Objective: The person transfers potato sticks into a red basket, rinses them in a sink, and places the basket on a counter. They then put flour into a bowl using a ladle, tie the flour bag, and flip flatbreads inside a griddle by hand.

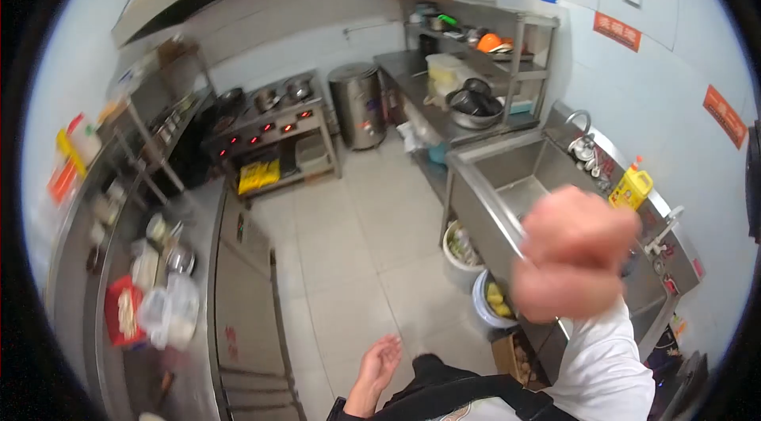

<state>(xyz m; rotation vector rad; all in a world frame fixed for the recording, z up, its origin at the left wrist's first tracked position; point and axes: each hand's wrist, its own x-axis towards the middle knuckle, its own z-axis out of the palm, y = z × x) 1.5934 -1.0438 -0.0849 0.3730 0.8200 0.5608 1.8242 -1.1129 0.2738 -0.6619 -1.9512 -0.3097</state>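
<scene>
Fingers (583, 223) of the right hand (575, 254) look curled in toward the palm like a fist, raised close to the camera and badly blurred; nothing shows in their grip, though the blur hides the inside of the fist. A white sleeve (606, 369) runs down from that wrist. This hand sits in front of the steel sink (485, 193), covering part of its near basin. A yellow bottle (632, 187) stands on the sink's back ledge just beside the hand, and a curved tap (583, 126) rises farther along the ledge.

Low in the frame, the left hand (379, 365) hangs over the tiled floor (357, 246) with its palm turned up and its fingers loose and spread, holding nothing and touching nothing. It lies between the long steel counter (226, 278) on the left and the sink on the right.

Under the sink stand a white bucket (481, 294) with yellow pieces inside and a second pail (456, 258) beside it. On the counter lie clear bags (170, 310) and a red tray (119, 314). At the far end are a stove (269, 124) with red lights, a steel drum (357, 104), and a rack (519, 48) with bowls (474, 108) on the worktop under it.
</scene>
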